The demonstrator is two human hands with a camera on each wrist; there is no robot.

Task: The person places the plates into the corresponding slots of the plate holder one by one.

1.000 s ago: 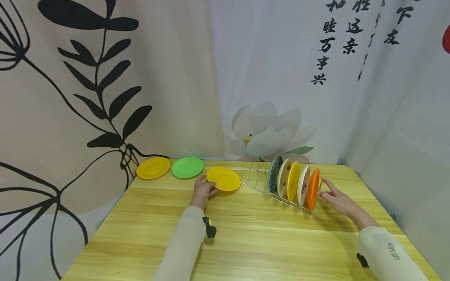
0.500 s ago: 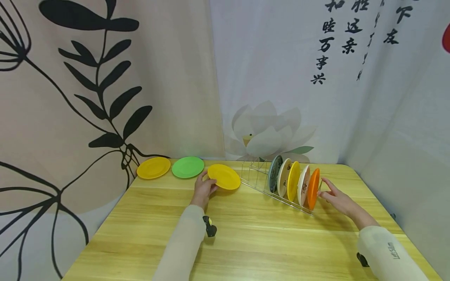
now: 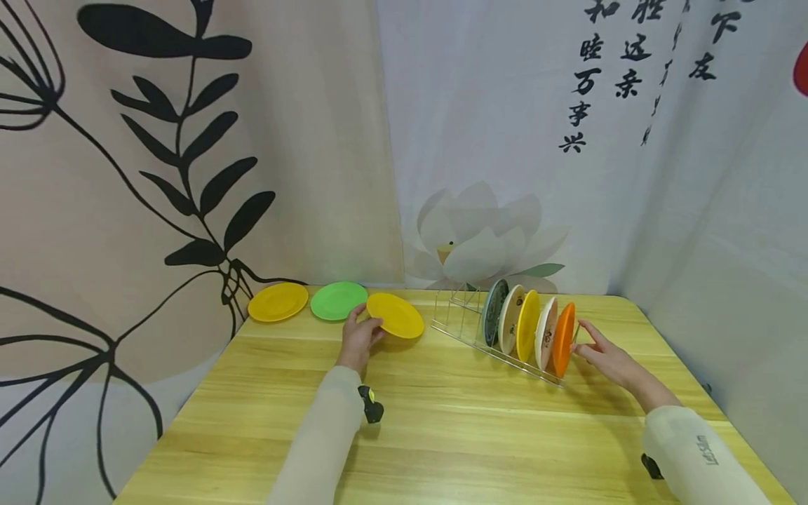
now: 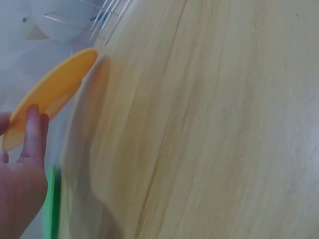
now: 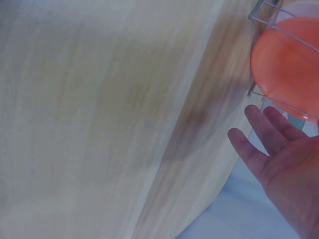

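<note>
At its left rim, a yellow plate (image 3: 395, 315) is pinched by my left hand (image 3: 358, 344), tilted and raised off the table; the left wrist view shows the plate (image 4: 55, 84) edge-on above the hand (image 4: 25, 174). My right hand (image 3: 609, 361) pinches the right end of a wire rack (image 3: 486, 354) with finger and thumb. Its other fingers are spread in the right wrist view, beside the orange plate (image 5: 289, 64). Several plates stand upright in the rack, including a yellow one (image 3: 527, 326) and an orange one (image 3: 563, 340). The rack's left part holds none.
Another yellow plate (image 3: 278, 302) and a green plate (image 3: 339, 301) lie flat at the back left of the wooden table (image 3: 442, 435). A printed curtain (image 3: 315, 140) hangs right behind the table's back edge.
My left hand has moved slightly left with the yellow plate, which is raised and more tilted than before. The right hand and the rack have stayed in place.
</note>
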